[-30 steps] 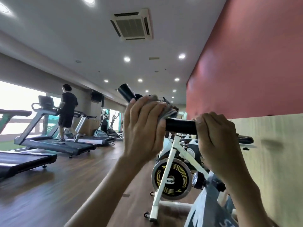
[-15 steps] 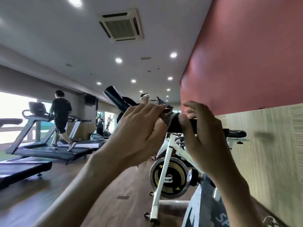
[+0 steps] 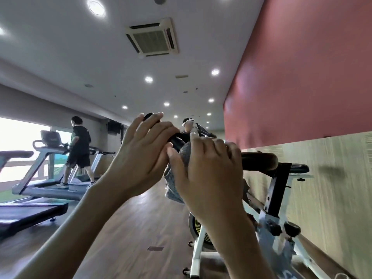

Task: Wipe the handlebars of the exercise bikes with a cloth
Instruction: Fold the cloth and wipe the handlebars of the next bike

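Observation:
The black handlebar (image 3: 259,161) of a white exercise bike (image 3: 198,250) runs across the middle of the view. My right hand (image 3: 209,170) is closed over a grey cloth (image 3: 174,182) and presses it onto the bar near its centre, with the cloth's loose end hanging below. Just left of it, my left hand (image 3: 141,158) lies over the bar's angled left grip (image 3: 149,117) with fingers spread and nothing held. Both hands hide the middle of the bar.
Treadmills (image 3: 40,190) line the left side; a person (image 3: 79,150) walks on one. Another person (image 3: 188,125) with a headset is behind the handlebar. A bike seat (image 3: 299,168) and a wood-panelled wall (image 3: 332,188) stand close on the right. Wooden floor (image 3: 141,228) lies between.
The cloth has passed from my left hand to my right, which slid left along the bar. My left hand has opened and shifted toward the left grip.

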`<move>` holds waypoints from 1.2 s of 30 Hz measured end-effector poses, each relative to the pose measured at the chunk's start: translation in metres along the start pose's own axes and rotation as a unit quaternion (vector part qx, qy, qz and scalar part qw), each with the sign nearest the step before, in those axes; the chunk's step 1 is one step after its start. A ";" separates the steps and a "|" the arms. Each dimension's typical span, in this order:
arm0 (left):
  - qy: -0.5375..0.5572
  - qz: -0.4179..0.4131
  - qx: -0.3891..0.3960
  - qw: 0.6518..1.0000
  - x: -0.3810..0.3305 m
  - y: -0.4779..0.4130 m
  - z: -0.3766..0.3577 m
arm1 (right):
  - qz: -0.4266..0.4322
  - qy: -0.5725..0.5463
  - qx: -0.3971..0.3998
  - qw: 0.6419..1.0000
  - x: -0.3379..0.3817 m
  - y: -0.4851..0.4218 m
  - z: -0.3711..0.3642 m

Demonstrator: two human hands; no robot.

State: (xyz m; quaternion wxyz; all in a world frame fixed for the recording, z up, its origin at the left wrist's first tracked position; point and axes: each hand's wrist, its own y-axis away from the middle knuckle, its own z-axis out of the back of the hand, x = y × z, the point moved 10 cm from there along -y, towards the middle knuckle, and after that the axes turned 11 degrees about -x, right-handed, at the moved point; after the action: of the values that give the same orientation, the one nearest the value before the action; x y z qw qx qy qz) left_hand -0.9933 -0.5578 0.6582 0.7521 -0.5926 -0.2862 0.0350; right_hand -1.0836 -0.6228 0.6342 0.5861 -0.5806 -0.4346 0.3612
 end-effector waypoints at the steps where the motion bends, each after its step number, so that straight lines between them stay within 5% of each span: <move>1: 0.003 0.001 -0.004 1.000 0.001 0.000 0.000 | 0.010 0.022 0.001 1.000 0.002 0.003 -0.006; 6: 0.013 0.017 -0.031 0.999 -0.007 0.001 -0.002 | 0.071 0.067 -0.052 0.994 -0.038 0.022 0.009; 11: 0.057 0.031 -0.039 0.997 -0.020 0.002 -0.012 | -0.008 0.051 -0.176 0.983 -0.057 0.018 0.022; 15: 0.033 0.012 -0.021 0.999 -0.018 0.005 -0.010 | 0.109 0.025 -0.187 0.976 -0.002 0.026 -0.004; 19: 0.014 0.015 -0.016 1.000 -0.020 0.006 -0.008 | 0.142 0.073 -0.247 0.956 -0.037 0.051 -0.008; 26: 0.035 0.008 -0.023 0.999 -0.059 0.002 -0.029 | -0.032 -0.102 -0.345 0.932 -0.077 0.052 -0.006; 30: 0.007 0.000 -0.016 1.000 -0.059 0.000 -0.032 | 0.014 -0.101 -0.378 0.920 -0.092 0.054 -0.013; 34: -0.007 0.017 -0.006 1.000 -0.061 -0.001 -0.034 | -0.191 -0.239 -0.367 0.878 -0.141 0.057 -0.025; 36: -0.018 0.017 -0.002 1.000 -0.065 0.001 -0.035 | -0.225 -0.237 -0.360 0.874 -0.135 0.058 -0.026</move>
State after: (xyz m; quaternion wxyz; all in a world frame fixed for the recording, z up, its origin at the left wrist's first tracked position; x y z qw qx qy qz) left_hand -1.0306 -0.6132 0.6271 0.7452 -0.5980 -0.2894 0.0579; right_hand -1.1039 -0.7542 0.5658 0.2817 -0.5351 -0.7793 0.1644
